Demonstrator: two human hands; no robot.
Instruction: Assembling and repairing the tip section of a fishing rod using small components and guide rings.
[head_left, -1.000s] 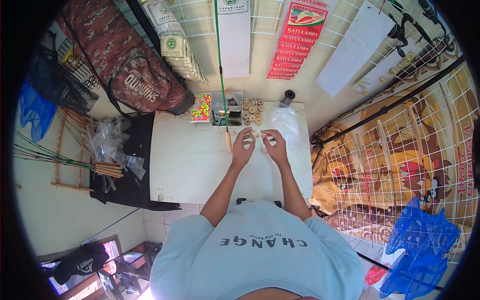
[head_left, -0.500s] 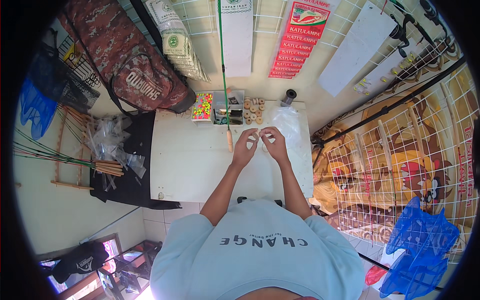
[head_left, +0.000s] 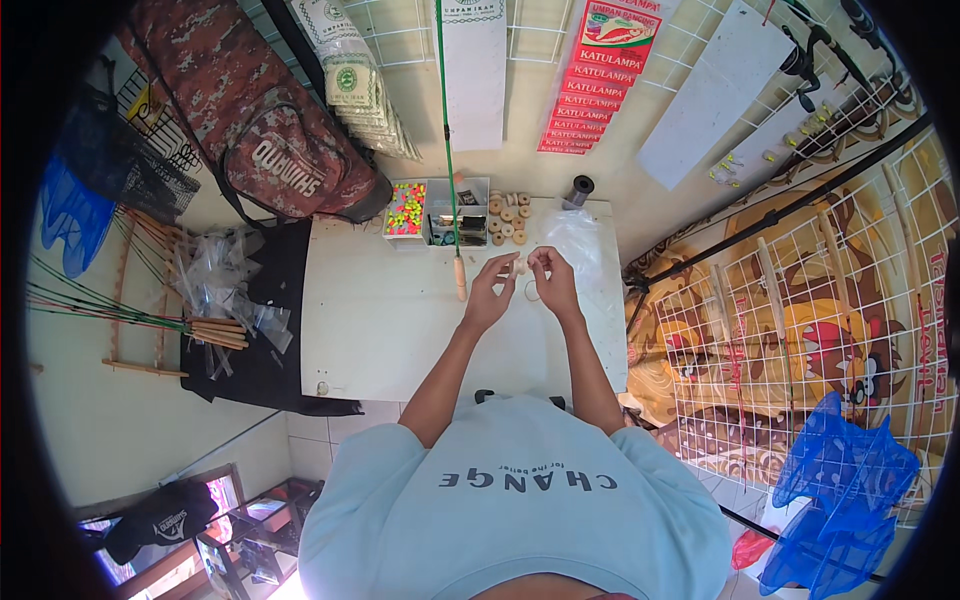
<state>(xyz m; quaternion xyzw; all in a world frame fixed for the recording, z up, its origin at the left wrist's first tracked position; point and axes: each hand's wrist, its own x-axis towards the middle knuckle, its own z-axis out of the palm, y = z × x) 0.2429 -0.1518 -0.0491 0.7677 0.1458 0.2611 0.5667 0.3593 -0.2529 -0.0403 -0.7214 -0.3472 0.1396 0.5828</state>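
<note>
My left hand [head_left: 490, 292] has closed fingers around a small pale piece [head_left: 519, 266], perhaps a wooden spool. My right hand [head_left: 552, 282] pinches at the same piece from the right, with a thin loop just below its fingers, too small to identify. Left of them stands a green rod with a tan handle [head_left: 460, 278]. Behind are several wooden spools [head_left: 508, 218], a white box of fluorescent pieces [head_left: 405, 208], a compartment organizer [head_left: 457, 213] and a dark spool [head_left: 577, 192]. Clear plastic bags [head_left: 571, 236] lie right of my hands on the white table [head_left: 370, 340].
A camouflage bag [head_left: 240, 120] leans at back left above a black cloth [head_left: 240, 380] with rods and bags. Packets [head_left: 600, 90] and reels [head_left: 800, 65] hang on the back grid. At right stand a wire rack [head_left: 780, 330] and blue nets [head_left: 830, 490].
Both hands have moved slightly up toward the back of the table. The right hand's fingers have curled more and shifted higher at the small piece.
</note>
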